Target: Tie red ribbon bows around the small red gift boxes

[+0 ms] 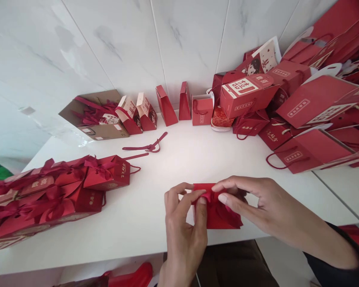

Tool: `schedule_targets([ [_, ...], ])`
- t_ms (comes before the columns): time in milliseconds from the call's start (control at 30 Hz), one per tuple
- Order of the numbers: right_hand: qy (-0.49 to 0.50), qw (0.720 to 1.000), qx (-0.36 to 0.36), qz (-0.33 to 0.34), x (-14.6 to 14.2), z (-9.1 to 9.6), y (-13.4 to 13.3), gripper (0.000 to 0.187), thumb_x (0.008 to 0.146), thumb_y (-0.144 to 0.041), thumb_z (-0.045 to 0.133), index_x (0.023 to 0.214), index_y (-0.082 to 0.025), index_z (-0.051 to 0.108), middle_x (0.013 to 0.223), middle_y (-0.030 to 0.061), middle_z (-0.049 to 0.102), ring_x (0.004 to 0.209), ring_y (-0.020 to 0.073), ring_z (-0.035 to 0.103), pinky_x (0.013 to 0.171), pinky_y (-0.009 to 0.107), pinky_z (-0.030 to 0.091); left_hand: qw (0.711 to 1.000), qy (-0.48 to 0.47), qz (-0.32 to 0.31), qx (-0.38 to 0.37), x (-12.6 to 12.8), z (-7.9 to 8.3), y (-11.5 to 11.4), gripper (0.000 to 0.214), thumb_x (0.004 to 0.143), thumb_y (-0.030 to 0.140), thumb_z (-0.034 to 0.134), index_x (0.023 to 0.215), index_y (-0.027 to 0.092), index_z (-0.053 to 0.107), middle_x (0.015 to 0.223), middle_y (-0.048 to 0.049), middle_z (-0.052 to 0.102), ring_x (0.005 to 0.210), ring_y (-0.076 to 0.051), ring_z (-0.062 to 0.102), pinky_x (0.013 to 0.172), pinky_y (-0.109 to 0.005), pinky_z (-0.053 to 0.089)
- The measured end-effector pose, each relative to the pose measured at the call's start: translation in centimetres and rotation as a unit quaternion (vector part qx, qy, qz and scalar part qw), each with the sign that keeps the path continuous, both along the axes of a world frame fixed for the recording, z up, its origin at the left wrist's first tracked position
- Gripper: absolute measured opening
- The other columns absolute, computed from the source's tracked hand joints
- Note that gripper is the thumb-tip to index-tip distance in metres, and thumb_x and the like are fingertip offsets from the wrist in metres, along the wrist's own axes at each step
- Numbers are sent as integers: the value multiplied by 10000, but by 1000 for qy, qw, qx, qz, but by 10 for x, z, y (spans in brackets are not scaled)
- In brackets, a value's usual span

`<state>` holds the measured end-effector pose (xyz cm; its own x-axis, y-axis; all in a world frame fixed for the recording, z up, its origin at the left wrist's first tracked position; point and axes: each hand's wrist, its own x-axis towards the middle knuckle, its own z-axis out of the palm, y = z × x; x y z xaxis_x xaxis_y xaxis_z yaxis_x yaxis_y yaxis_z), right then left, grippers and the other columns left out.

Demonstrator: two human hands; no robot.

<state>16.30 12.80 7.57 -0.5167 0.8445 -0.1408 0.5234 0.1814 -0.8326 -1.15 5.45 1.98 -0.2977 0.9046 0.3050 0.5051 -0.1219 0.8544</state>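
Note:
A small red gift box (219, 217) with a red ribbon on top rests on the white table (155, 215) near its front edge. My left hand (184, 231) comes up from below and pinches the ribbon at the box's left top. My right hand (257, 205) reaches in from the right, its fingers pressed together on the ribbon at the top middle. Both hands hide most of the box's upper part.
A row of finished ribboned red boxes (56, 191) lies at the left. A loose red ribbon (149, 145) lies mid-table. A cardboard carton of ribbons (92, 115) and several small red boxes (167, 105) line the wall. A heap of red paper bags (302, 99) fills the right.

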Motion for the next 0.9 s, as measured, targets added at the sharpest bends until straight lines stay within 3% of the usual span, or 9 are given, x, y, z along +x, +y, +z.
schedule_targets([
  [67, -12, 998, 66, -15, 6, -2, 0, 202, 980, -399, 586, 1103, -326, 729, 1030, -32, 791, 833, 143, 726, 624, 213, 552, 999, -6, 53, 8, 0, -1, 0, 159, 958, 232, 638, 995, 278, 785, 1004, -48, 591, 930, -180, 592, 791, -303, 513],
  [167, -30, 984, 172, -30, 13, -4, 0, 180, 975, -313, 588, 1099, -320, 718, 1062, -31, 788, 912, 155, 744, 817, 267, 579, 996, -68, 60, -23, -2, 3, 0, 164, 962, 299, 641, 994, 272, 800, 779, -10, 589, 741, -155, 556, 677, -278, 480],
  [267, -29, 975, 218, -28, 15, -3, -1, 135, 987, -280, 581, 1028, -310, 705, 961, -35, 767, 827, 148, 728, 795, 275, 573, 982, -163, 35, -84, -3, 9, 1, 218, 974, 386, 628, 1028, 257, 796, 723, -2, 648, 691, -149, 546, 657, -272, 471],
  [367, -6, 977, 214, -14, 14, 1, -3, 125, 1000, -291, 586, 983, -312, 709, 937, -31, 732, 810, 139, 708, 765, 260, 562, 974, -194, 18, -115, -4, 13, 5, 278, 986, 433, 601, 1032, 236, 792, 747, -17, 669, 719, -160, 561, 686, -285, 484],
  [533, 27, 988, 151, -8, 10, 5, -7, 130, 1002, -316, 598, 995, -328, 727, 942, -29, 723, 811, 129, 700, 685, 224, 552, 986, -157, 14, -58, -1, 17, 10, 250, 967, 396, 631, 864, 215, 770, 887, -40, 651, 783, -156, 583, 703, -271, 492],
  [733, 24, 996, 82, -18, 5, 8, -9, 128, 989, -380, 602, 1002, -329, 719, 952, -28, 743, 808, 144, 704, 600, 222, 545, 939, -292, -68, -168, 1, 32, 14, 354, 992, 471, 583, 780, 195, 646, 590, 33, 562, 523, -101, 454, 531, -234, 397],
  [900, 24, 998, 67, -2, 4, 12, -8, 146, 992, -378, 587, 935, -304, 699, 876, -15, 723, 742, 159, 671, 518, 230, 497, 929, -304, -96, -188, -2, 29, 13, 419, 999, 530, 550, 752, 192, 575, 613, 32, 567, 495, -87, 408, 499, -233, 362],
])
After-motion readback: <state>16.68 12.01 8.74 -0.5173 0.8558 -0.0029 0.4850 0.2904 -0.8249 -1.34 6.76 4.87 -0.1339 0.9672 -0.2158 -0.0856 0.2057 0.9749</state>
